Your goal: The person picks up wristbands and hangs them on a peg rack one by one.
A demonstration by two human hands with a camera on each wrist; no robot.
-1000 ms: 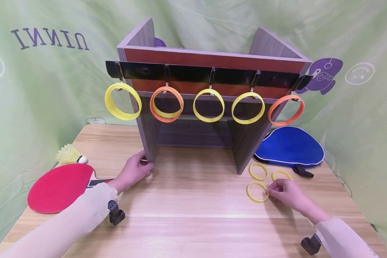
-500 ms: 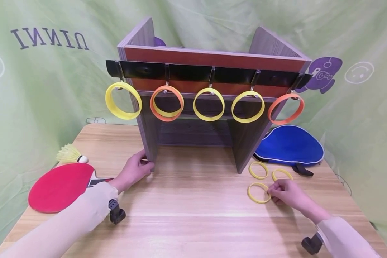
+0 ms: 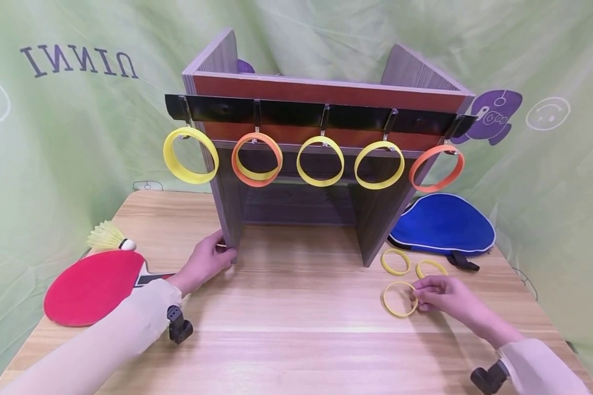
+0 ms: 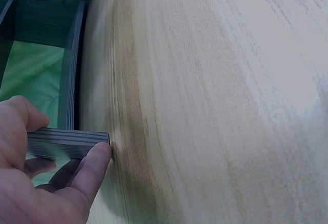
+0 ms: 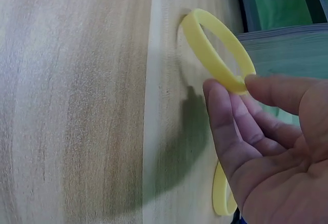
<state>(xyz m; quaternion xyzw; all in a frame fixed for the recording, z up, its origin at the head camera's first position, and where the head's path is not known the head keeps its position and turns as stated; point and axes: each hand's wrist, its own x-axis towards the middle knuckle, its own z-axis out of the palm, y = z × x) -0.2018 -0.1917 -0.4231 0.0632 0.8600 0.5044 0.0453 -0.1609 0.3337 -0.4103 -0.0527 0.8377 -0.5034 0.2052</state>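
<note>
My right hand pinches the edge of a thin yellow ring between thumb and fingers. In the right wrist view the ring tilts up from the table, its shadow below. Behind it lie two more yellow rings, one by the shelf's right foot, the other just past the hand. My left hand grips the bottom of the left side panel of a grey wooden shelf, fingers and thumb on either side. On the shelf's front, a black strip with hooks carries several yellow and orange rings.
A red table tennis bat lies at the left, partly under the left forearm, with a yellow shuttlecock behind it. A blue bat case rests right of the shelf. Green printed cloth hangs around the wooden table.
The right hand has moved slightly right and toward me with the ring, which now tilts up from the table. My left hand stays on the shelf panel.
</note>
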